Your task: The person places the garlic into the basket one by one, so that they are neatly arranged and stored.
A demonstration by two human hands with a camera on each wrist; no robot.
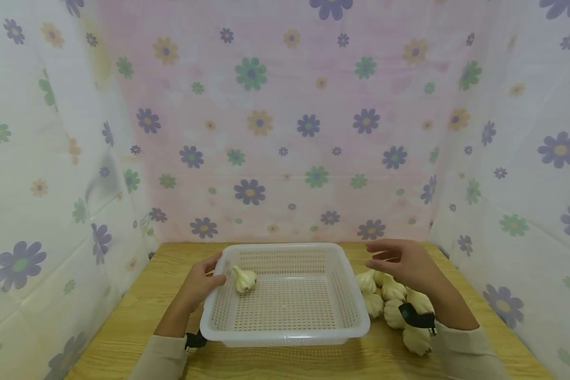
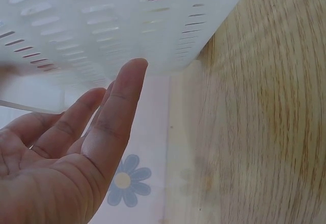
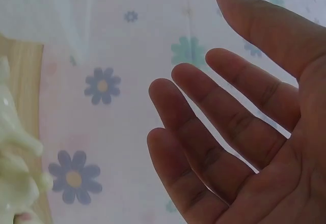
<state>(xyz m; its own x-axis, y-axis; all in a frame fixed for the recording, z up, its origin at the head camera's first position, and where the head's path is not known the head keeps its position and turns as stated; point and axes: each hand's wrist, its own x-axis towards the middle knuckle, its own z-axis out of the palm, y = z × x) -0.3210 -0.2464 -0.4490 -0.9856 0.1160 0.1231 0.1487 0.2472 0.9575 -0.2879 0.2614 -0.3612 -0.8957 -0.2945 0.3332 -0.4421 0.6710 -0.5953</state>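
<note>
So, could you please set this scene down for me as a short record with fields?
Surface: wood-grain table
Container: white basket, perforated
Inside it: one garlic bulb, near the left wall
Beside it: garlic pile, on the right
Left hand: holds the basket's left rim, thumb over it
Right hang-up: none visible
Right hand: raised near the pile, holding nothing
Backdrop: flowered sheeting

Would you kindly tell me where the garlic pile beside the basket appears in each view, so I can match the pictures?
Head: the garlic pile is at lower right, just right of the white basket.
Left wrist: not visible in it.
Right wrist: at the left edge, lower half, cut off by the frame.
Shared landmark: the wooden tabletop, seen in all three views.
</note>
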